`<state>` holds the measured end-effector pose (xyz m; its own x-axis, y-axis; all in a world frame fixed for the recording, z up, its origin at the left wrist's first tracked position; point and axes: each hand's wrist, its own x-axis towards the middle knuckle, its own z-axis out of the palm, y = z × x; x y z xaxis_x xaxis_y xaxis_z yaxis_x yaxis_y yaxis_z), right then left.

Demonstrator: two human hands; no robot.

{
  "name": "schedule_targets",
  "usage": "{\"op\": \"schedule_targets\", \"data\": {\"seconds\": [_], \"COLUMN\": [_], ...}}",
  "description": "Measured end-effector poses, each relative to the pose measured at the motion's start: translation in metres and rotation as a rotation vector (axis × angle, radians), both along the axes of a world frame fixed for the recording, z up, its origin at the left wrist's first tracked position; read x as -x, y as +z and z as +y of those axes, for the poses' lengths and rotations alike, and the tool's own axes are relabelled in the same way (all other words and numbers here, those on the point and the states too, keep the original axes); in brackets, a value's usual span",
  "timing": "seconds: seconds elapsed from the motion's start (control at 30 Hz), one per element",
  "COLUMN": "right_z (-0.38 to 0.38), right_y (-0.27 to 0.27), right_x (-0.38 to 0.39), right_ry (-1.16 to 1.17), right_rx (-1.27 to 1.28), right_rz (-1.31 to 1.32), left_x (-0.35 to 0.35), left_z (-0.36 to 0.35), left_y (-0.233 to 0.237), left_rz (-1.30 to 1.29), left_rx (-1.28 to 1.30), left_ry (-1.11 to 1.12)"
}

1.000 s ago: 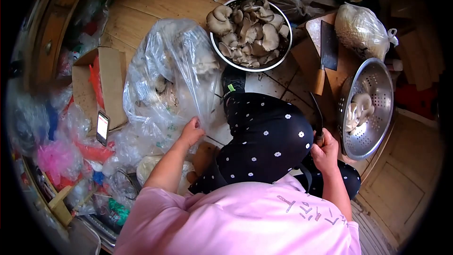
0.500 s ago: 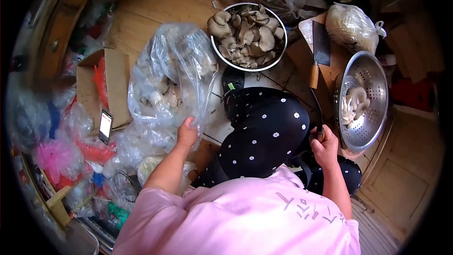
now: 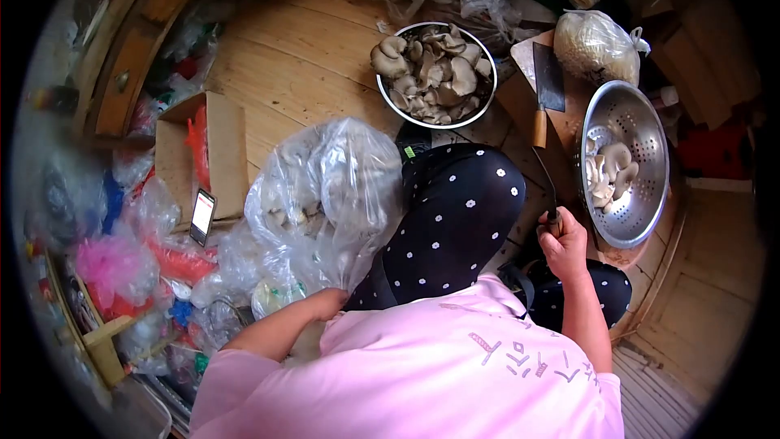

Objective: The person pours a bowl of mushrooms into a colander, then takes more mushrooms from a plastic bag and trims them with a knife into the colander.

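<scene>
My left hand (image 3: 328,304) is closed on the near edge of a large clear plastic bag (image 3: 357,167), low beside my left thigh. Mushrooms show dimly through the plastic. My right hand (image 3: 562,244) is wrapped around the wooden handle of a narrow knife (image 3: 548,183), its dark, thin blade pointing away from me. To the right of that hand stands a perforated metal colander (image 3: 650,142) with a few oyster mushrooms (image 3: 611,171) in it. Beyond my knee, a white-rimmed bowl (image 3: 439,124) is heaped with grey oyster mushrooms (image 3: 439,69).
A cleaver (image 3: 548,81) lies on a board near a tied bag of pale contents (image 3: 597,45). On the left are a cardboard box (image 3: 226,142), a lit phone (image 3: 202,215) and many crumpled plastic bags (image 3: 122,268). Wooden drawers (image 3: 122,81) stand at the far left.
My left hand has drawn the plastic bag toward my body, and the bag has slumped lower. My right hand keeps its hold on the knife. The view has shifted slightly.
</scene>
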<state>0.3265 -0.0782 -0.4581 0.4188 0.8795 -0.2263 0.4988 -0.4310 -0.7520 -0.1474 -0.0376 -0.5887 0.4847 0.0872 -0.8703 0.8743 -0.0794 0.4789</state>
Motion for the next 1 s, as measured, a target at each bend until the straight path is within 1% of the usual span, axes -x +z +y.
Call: {"op": "schedule_targets", "data": {"seconds": [0.03,0.07,0.13,0.17,0.23,0.3,0.37,0.43,0.47,0.53,0.57,0.63,0.67,0.7,0.77,0.83,0.87,0.9,0.93,0.97,1.0], "right_z": [0.000,0.001,0.000,-0.001,-0.002,-0.006,-0.008,-0.011,-0.013,-0.018,-0.020,-0.022,-0.022,-0.024,-0.026,-0.026,-0.027,-0.027,-0.027,-0.027,-0.026], "right_y": [0.001,0.003,0.003,0.003,0.001,-0.002,-0.004,-0.009,-0.012,-0.017,-0.019,-0.018,-0.017,-0.016,-0.020,-0.021,-0.020,-0.020,-0.019,-0.019,-0.018], "right_x": [0.001,0.002,0.004,0.004,0.002,0.001,0.000,-0.001,-0.003,-0.003,-0.003,-0.001,0.001,0.003,0.003,0.003,0.003,0.003,0.003,0.003,0.003], "right_ry": [0.003,0.025,0.052,0.054,0.060,0.053,0.038,0.019,0.007,-0.008,-0.019,-0.031,-0.059,-0.086,-0.090,-0.053,-0.053,-0.053,-0.052,-0.051,-0.056], "right_rx": [0.002,0.012,0.022,0.026,0.033,0.041,0.064,0.084,0.090,0.098,0.111,0.124,0.141,0.160,0.138,0.126,0.126,0.125,0.124,0.122,0.128], "right_rz": [0.000,-0.023,-0.050,-0.053,-0.059,-0.068,-0.059,-0.052,-0.037,-0.028,-0.018,-0.012,0.031,0.074,0.077,0.030,0.030,0.021,0.013,0.013,0.024], "left_x": [0.002,0.003,0.003,0.011,0.031,0.012,0.022,0.006,0.004,-0.001,-0.005,-0.013,-0.022,-0.028,-0.035,-0.030,-0.026,-0.030,-0.032,-0.039,-0.047], "left_z": [-0.004,-0.006,-0.008,-0.008,-0.007,0.022,0.039,0.060,0.063,0.067,0.070,0.075,0.078,0.077,0.078,0.082,0.085,0.091,0.095,0.100,0.105], "left_y": [-0.003,-0.006,-0.020,-0.035,-0.062,-0.035,-0.063,-0.062,-0.075,-0.111,-0.115,-0.122,-0.113,-0.104,-0.089,-0.084,-0.085,-0.073,-0.057,-0.036,-0.017], "left_rz": [0.081,0.083,0.106,0.104,-0.066,-0.098,-0.113,0.062,0.060,-0.128,-0.132,0.019,0.079,0.078,0.051,0.046,0.097,0.147,0.160,0.160,0.068], "left_rx": [0.028,0.033,-0.039,-0.039,0.283,0.412,0.156,-0.162,-0.155,-0.448,-0.443,-0.204,-0.165,-0.161,0.112,0.132,0.076,0.022,-0.088,-0.090,-0.172], "left_ry": [0.088,0.091,0.122,0.126,0.866,1.316,1.509,1.514,1.516,1.492,1.493,1.471,1.411,1.409,1.354,1.375,1.333,1.290,1.172,1.173,1.215]}}
